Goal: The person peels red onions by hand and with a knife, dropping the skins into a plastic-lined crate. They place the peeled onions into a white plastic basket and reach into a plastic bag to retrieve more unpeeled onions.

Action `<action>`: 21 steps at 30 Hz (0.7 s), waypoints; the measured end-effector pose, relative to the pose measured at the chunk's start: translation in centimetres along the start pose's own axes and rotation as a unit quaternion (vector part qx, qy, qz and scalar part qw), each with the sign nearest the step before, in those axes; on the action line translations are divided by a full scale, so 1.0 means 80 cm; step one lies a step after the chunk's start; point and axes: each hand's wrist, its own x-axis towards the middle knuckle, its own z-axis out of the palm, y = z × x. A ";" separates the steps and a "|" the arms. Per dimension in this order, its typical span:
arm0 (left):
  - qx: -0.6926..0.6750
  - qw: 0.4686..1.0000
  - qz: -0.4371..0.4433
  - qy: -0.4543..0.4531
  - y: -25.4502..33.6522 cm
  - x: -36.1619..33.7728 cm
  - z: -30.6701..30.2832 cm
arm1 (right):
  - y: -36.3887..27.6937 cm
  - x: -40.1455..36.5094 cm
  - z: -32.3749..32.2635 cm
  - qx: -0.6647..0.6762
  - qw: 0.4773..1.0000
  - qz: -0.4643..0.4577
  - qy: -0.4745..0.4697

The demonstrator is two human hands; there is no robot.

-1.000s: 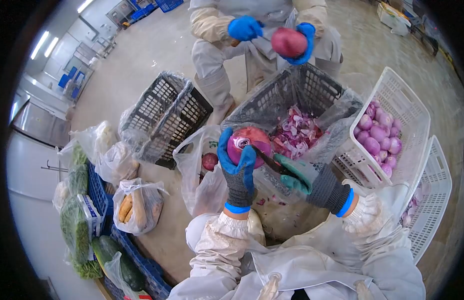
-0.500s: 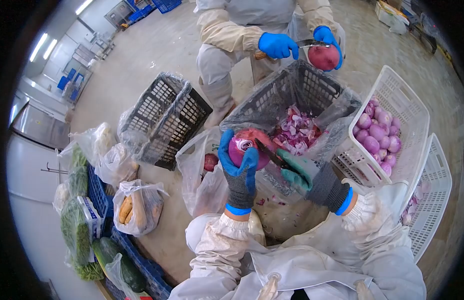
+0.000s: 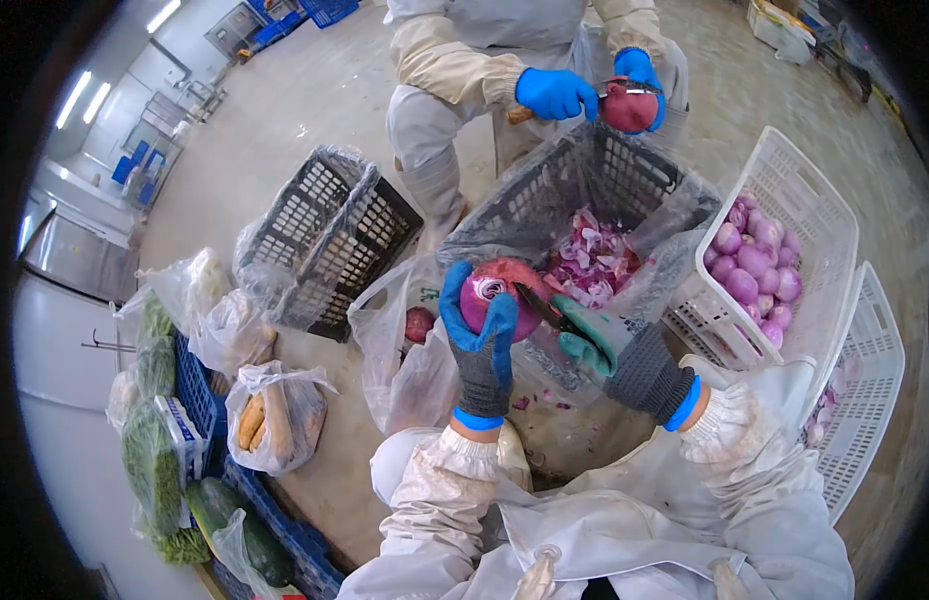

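My left hand, in a blue and grey glove, is wrapped round a red onion with its cut end turned towards me. Part of the onion's dark outer skin hangs at its top right. In my right hand, in a green and grey glove, is a knife; its dark blade touches the onion's right side. Both hands are above the near edge of a black crate lined with clear plastic. Purple onion peelings lie inside it.
Opposite me, a person's blue-gloved hands hold a knife and another onion. Peeled onions fill part of a white crate at right. Left are an empty-looking black crate, bagged vegetables and a plastic bag holding an onion.
My hands and onion have barely moved; the knife stays against the onion's right side. Across from me, the person's onion has shifted slightly left and turned, with the knife now across it.
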 end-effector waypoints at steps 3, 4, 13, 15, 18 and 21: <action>-0.030 0.998 -0.027 -0.037 0.006 -0.001 0.001 | 0.009 0.001 0.008 0.074 0.990 -0.073 0.091; -0.046 0.996 -0.041 -0.060 0.013 -0.002 0.003 | 0.006 0.002 -0.006 0.281 0.953 0.108 0.021; 0.104 0.981 0.002 -0.166 0.016 -0.013 0.011 | 0.019 0.045 0.003 0.174 0.964 -0.055 0.192; 0.070 0.984 -0.002 -0.167 0.009 -0.015 0.015 | 0.013 0.041 -0.012 0.323 0.935 0.023 0.146; -0.027 0.986 -0.051 -0.157 -0.002 -0.018 0.008 | 0.046 0.049 -0.020 0.448 0.888 0.065 0.082; -0.339 0.870 -0.345 -0.094 0.004 -0.017 -0.007 | 0.078 0.054 -0.028 0.429 0.874 0.196 0.118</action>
